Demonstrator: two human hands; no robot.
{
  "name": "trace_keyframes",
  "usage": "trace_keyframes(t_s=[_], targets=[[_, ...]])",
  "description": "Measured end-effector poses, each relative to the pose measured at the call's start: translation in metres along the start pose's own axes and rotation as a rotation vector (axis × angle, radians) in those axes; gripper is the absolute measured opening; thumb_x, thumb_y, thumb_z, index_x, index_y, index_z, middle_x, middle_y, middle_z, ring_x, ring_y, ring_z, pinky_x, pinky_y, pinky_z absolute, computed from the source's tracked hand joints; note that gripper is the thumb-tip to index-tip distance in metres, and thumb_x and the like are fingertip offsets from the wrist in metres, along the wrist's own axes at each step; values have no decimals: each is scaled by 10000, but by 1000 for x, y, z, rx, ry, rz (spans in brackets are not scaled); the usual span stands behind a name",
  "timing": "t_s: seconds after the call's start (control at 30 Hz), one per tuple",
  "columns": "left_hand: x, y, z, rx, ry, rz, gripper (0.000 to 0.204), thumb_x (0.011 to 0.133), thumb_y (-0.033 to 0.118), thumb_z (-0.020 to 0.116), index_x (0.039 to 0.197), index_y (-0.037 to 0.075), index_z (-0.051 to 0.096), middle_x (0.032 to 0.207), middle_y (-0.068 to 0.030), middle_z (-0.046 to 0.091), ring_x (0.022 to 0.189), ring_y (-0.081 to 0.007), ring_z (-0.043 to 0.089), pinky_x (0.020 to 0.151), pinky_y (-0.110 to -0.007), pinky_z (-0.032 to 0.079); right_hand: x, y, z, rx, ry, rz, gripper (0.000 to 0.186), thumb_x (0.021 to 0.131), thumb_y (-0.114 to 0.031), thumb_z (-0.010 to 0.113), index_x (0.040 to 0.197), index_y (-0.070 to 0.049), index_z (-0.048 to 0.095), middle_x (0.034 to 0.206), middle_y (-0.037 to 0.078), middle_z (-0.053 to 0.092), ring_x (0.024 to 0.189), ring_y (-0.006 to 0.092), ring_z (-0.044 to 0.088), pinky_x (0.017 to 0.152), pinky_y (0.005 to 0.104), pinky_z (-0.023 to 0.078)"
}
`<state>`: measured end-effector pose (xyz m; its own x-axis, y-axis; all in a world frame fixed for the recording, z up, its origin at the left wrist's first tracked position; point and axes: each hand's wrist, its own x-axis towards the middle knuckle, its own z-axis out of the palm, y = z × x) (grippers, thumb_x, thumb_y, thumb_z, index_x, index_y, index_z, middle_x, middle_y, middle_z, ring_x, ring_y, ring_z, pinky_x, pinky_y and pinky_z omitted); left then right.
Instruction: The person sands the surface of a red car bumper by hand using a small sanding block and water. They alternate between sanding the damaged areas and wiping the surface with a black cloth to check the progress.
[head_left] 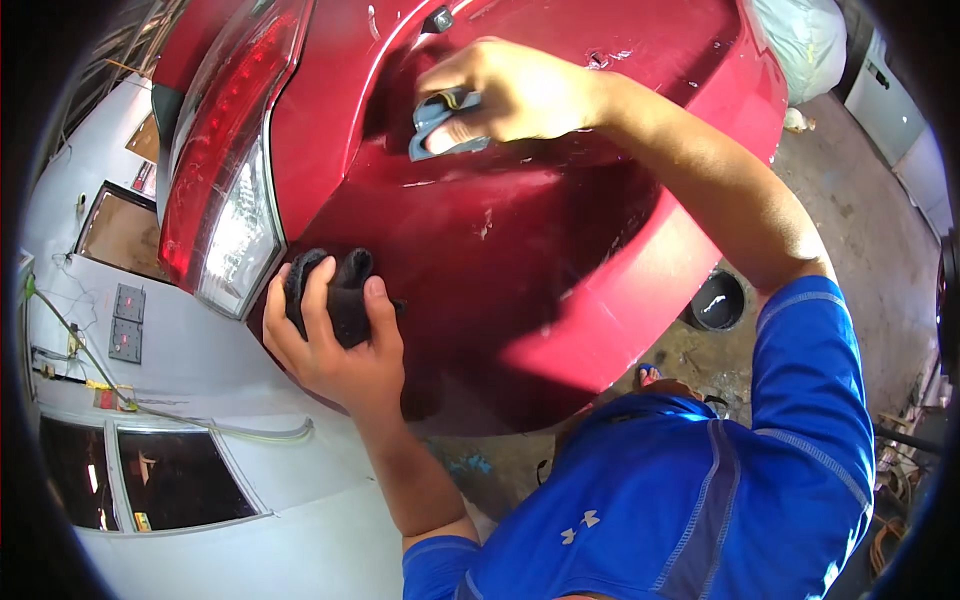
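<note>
The red car body [440, 260] fills the middle, its painted surface wet and shiny with pale scuffs. Near the top centre, my right hand [520, 90] pinches a folded grey-blue sheet of sandpaper [430, 118] against the paint. Lower left, my left hand [340, 365] has its fingers curled round a wadded black cloth [348, 312], close to the panel's edge below the tail light [235, 170]. Whether this cloth touches the paint, I cannot tell.
A black bucket [718, 300] with liquid stands on the concrete floor [830, 200] at right. A white plastic bag [800, 45] is beyond the car. To the left are a white wall [190, 350] and a dark window [180, 478]; a thin hose [250, 433] crosses there.
</note>
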<state>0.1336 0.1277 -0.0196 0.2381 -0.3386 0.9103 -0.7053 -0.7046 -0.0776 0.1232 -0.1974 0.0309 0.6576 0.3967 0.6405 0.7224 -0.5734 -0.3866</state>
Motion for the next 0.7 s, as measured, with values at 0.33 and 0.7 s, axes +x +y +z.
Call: trace_keyframes(t_s=[0.33,0.7], targets=[[-4,-1,-3,-20,4,-26,331,898,270,835,1188,124,773,1352,-157,651,1219,-380,614,1036,-500,487,-22,-16,-13,-403,209,134,288,888,-185,819,1098,-7,735,980,226,742,899,427,718,796,451,587],[0,-1,-2,-23,3,-1,358,902,282,840,1217,128,766,1344,-167,659,1224,-387,617,1046,-508,476,0,-3,34,-243,157,14,265,934,-248,817,968,-3,724,895,188,740,803,384,717,741,451,565]])
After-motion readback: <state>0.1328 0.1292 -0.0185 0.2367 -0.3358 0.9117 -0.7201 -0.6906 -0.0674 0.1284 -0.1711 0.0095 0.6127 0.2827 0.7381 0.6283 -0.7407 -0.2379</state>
